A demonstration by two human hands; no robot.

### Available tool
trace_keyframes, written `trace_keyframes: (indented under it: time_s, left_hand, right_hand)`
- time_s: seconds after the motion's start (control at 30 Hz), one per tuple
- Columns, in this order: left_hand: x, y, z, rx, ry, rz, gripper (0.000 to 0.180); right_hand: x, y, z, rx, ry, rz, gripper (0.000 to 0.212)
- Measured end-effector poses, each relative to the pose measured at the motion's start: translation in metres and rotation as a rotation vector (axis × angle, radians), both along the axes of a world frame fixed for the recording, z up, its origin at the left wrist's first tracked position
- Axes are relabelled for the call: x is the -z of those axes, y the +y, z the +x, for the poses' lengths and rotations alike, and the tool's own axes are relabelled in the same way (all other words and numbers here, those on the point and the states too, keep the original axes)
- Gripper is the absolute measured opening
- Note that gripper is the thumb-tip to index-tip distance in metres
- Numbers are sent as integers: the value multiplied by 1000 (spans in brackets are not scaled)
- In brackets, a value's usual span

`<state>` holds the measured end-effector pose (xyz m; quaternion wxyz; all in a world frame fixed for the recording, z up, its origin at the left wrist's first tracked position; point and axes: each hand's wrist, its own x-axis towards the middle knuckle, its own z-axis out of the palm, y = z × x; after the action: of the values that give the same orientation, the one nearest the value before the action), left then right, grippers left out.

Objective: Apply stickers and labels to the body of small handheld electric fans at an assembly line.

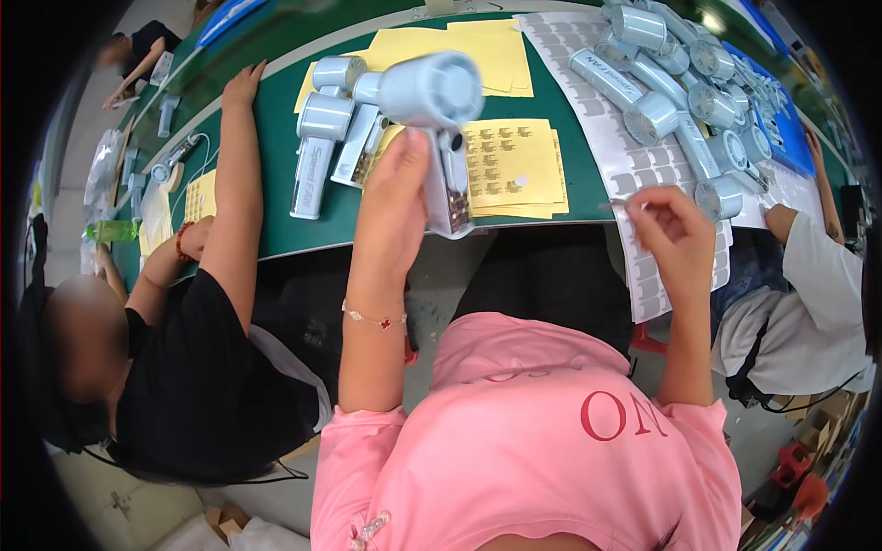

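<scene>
My left hand (393,193) is wrapped round the handle of a light blue handheld fan (439,87), held up over the table's front edge. The fan's round head is slightly blurred, and its handle hangs down with the inner side showing. At the right, my right hand (675,234) has thumb and forefinger pinched together by the front edge. A thin sliver shows at its fingertips, too small to name. Between my hands lies a yellow sheet (514,170) with rows of small dark stickers. Left of my left hand, several similar fans (315,165) rest on the table.
A heap of light blue fans (657,115) covers a patterned grey sheet (620,165) that hangs over the edge. Behind it stands a blue tray (785,138) of small parts. More yellow sheets (501,60) lie farther back. Co-workers sit on both sides, one arm (241,184) reaching across the left.
</scene>
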<state>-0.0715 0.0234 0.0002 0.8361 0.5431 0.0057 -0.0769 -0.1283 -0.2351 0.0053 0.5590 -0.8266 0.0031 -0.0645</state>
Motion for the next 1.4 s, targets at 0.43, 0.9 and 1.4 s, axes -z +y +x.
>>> trace_keyframes:
  time_s: [0.43, 0.9, 1.4]
  left_hand:
    - [15, -36, -21, 72, 298, -636, 53]
    - [7, -49, -32, 124, 495, -887, 49]
    - [7, -48, -33, 107, 465, -847, 49]
  right_hand:
    - [-17, 52, -42, -368, 300, 574, 13]
    - [-32, 88, -31, -282, -144, 211, 10]
    - [-34, 90, -30, -253, -222, 107, 14]
